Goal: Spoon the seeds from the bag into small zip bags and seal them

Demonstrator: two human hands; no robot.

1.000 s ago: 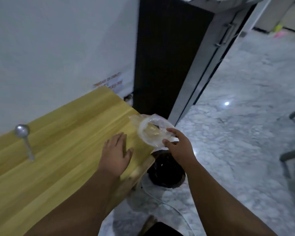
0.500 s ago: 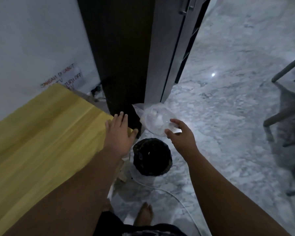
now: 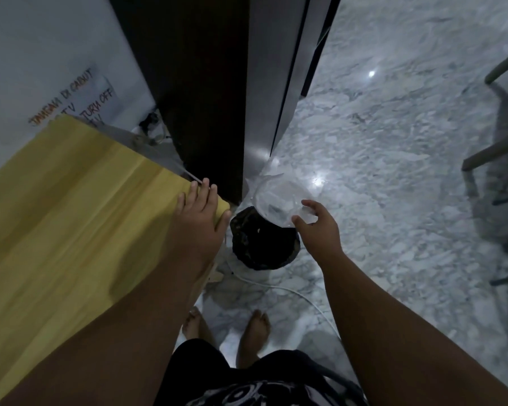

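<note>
Two hands are in view: one left hand (image 3: 198, 218) and one right hand (image 3: 317, 227). There is one clear bag (image 3: 276, 200); whether anything is inside cannot be told. There is one black bin (image 3: 261, 247), one yellow table (image 3: 71, 215) and one white cable (image 3: 291, 291). Two bare feet show: one left foot (image 3: 194, 326) and one right foot (image 3: 254, 332). There is one handwritten note (image 3: 79, 98). One chair (image 3: 499, 136) shows in part at the right edge.
</note>
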